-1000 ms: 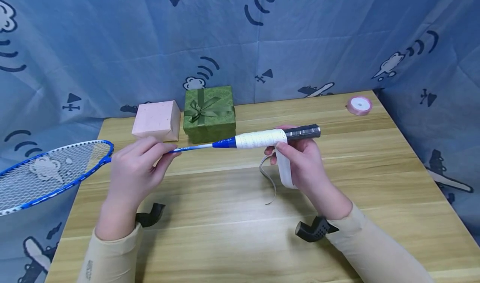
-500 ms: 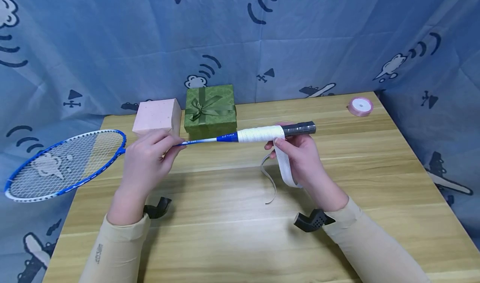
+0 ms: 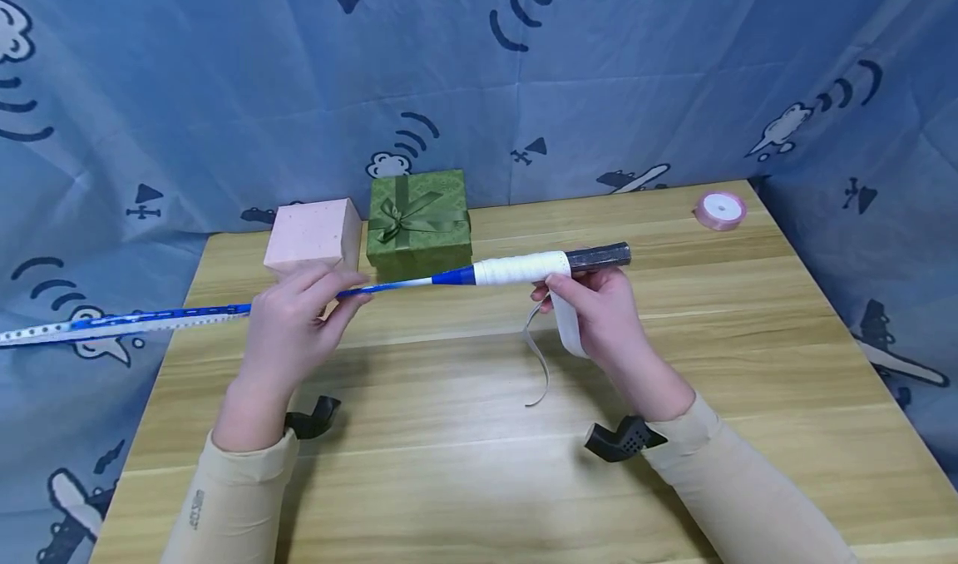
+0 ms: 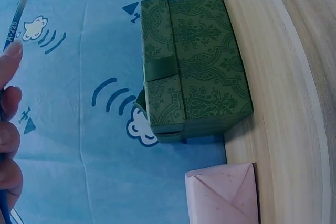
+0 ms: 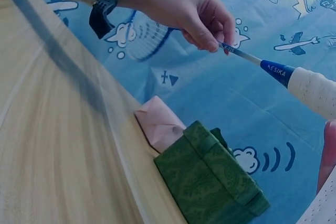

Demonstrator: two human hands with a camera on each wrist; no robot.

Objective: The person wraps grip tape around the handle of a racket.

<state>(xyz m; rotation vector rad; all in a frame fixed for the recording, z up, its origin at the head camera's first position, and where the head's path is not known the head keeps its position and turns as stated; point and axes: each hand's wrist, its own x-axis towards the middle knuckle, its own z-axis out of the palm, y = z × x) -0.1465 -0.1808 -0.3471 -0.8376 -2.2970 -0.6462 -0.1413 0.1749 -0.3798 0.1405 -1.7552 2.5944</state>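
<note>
While blue cloth (image 3: 636, 98) hangs behind the bench (image 3: 479, 481), a badminton racket (image 3: 454, 276) is held above it

Where the head view looks down, the printed cloth spans nine o'clock through twelve to three, and the wood-grained bench fills six. The racket crosses the centre nearly level, its frame edge-on at nine o'clock, its handle (image 3: 601, 256) toward three. Between eight and nine, the left grip (image 3: 299, 323) pinches the slim shaft between thumb and fingers. Toward four, the right grip (image 3: 608, 319) pinches white tape (image 3: 522, 268), the thumb pressing it just below the handle.

A green box (image 3: 419, 260) with a ribbon bow sits at ten o'clock; a smaller pink box (image 3: 314, 235) is just beside it, on its nine-o'clock side. The tape is wound round the handle's inner part, leaving the black outer end bare, and a loose length hangs toward six. A pink-edged roll (image 3: 721, 209) lies between two and three. Last, a thin pale strip (image 3: 540, 361) dangles below the right grip's fingers.
</note>
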